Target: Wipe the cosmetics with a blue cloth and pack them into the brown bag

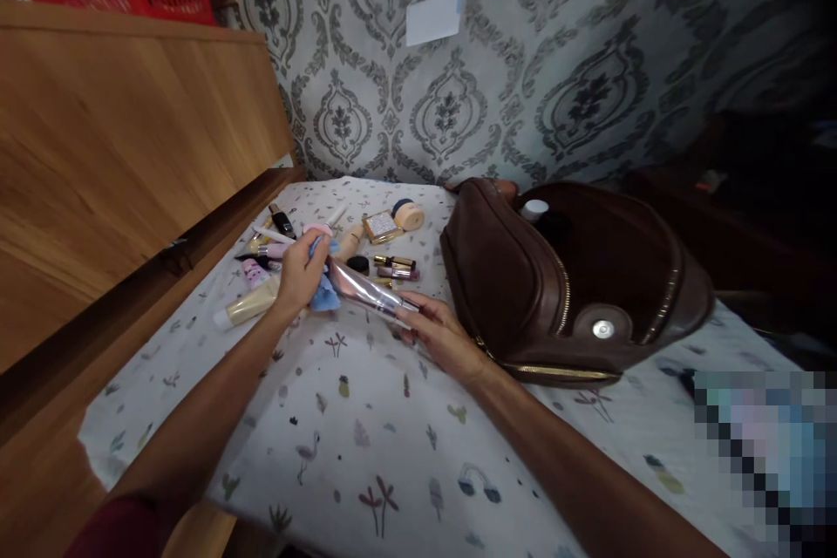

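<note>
Left hand [303,270]: fingers clasping blue cloth [325,296]
Right hand [445,336]: fingers gripping silvery tube [367,289]
Brown bag [493,275]: by bench's [366,405] far edge

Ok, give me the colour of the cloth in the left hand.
The cloth is light blue, seen best in the head view.

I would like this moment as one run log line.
left hand: holds blue cloth at one end of shiny tube | right hand: holds tube's opposite end | brown bag: open
</note>
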{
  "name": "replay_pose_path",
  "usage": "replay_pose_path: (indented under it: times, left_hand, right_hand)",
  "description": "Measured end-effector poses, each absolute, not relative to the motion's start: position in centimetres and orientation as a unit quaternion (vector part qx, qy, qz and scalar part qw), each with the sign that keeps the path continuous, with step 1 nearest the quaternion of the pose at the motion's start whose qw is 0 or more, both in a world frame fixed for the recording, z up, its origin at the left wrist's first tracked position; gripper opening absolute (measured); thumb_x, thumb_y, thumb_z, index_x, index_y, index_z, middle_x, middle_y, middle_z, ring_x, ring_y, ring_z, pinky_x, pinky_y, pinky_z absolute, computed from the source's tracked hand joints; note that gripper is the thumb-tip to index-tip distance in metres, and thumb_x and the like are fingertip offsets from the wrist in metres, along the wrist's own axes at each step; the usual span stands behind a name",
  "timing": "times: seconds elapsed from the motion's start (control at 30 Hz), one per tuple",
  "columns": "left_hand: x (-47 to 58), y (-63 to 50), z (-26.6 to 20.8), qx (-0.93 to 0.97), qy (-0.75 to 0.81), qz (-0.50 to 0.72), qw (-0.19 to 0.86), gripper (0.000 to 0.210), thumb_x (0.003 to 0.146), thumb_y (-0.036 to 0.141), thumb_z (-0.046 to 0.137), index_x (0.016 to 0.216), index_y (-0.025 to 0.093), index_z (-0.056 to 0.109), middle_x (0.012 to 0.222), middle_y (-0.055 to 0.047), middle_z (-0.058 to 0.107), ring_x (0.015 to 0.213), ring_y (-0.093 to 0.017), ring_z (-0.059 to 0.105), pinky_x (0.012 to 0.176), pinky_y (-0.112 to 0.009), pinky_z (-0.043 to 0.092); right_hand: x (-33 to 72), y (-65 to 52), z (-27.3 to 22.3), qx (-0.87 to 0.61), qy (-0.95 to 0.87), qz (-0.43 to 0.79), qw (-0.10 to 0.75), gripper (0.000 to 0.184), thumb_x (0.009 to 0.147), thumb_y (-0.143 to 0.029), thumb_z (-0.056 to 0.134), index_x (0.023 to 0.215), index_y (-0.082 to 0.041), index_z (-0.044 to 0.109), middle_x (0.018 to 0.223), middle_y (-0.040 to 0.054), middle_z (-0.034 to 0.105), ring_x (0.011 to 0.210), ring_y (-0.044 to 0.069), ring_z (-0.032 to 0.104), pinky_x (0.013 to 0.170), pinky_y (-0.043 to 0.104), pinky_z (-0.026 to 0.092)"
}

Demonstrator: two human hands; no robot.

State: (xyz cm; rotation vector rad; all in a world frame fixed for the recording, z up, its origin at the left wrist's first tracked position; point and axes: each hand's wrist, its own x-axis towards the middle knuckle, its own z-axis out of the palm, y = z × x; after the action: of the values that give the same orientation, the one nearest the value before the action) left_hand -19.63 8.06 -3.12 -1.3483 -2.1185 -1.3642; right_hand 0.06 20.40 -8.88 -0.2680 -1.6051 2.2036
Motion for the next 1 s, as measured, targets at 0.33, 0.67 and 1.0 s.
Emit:
replay_pose_path:
  times: [0.33, 0.67, 1.0]
  left_hand:
    - [-15.4, 8.0, -4.0, -0.541, -0.645, -0.428, 0.329, 0.032, 0.102, 0.031, 0.040, 0.128, 0.016, 0.051, 0.115, -0.013, 0.064, 0.106, -0.024, 0.064, 0.090, -0.039, 0.052]
    - [-14.4, 8.5, -5.6, -0.659, -0.589, -0.229, 0.408, 0.022, 0.098, 0.022, 0.049, 0.115, 0.018, 0.063, 0.114, -0.012, 0.066, 0.103, -0.026, 0.064, 0.090, -0.041, 0.053]
    - [-18.2, 8.2, -4.5, -0.557, -0.694, -0.417, 0.185, 0.025, 0.104, 0.031, 0.036, 0.118, 0.019, 0.054, 0.107, -0.008, 0.064, 0.102, -0.021, 0.061, 0.092, -0.036, 0.050]
  right_hand:
    - [0.2, 19.9, -8.2, -0.136, -0.485, 0.836, 0.217, 0.046, 0.067, -0.049, 0.085, 0.102, -0.022, 0.072, 0.087, 0.0006, 0.067, 0.063, 0.012, 0.061, 0.055, 0.023, 0.044]
    - [0.3, 19.7, -7.7, -0.114, -0.464, 0.865, 0.153, 0.047, 0.070, -0.055, 0.082, 0.095, -0.019, 0.067, 0.075, 0.0019, 0.070, 0.057, 0.011, 0.061, 0.051, 0.021, 0.040]
    - [0.3, 20.1, -8.5, -0.097, -0.440, 0.889, 0.087, 0.043, 0.076, -0.053, 0.080, 0.094, -0.015, 0.071, 0.079, 0.0080, 0.072, 0.065, 0.014, 0.066, 0.052, 0.021, 0.043]
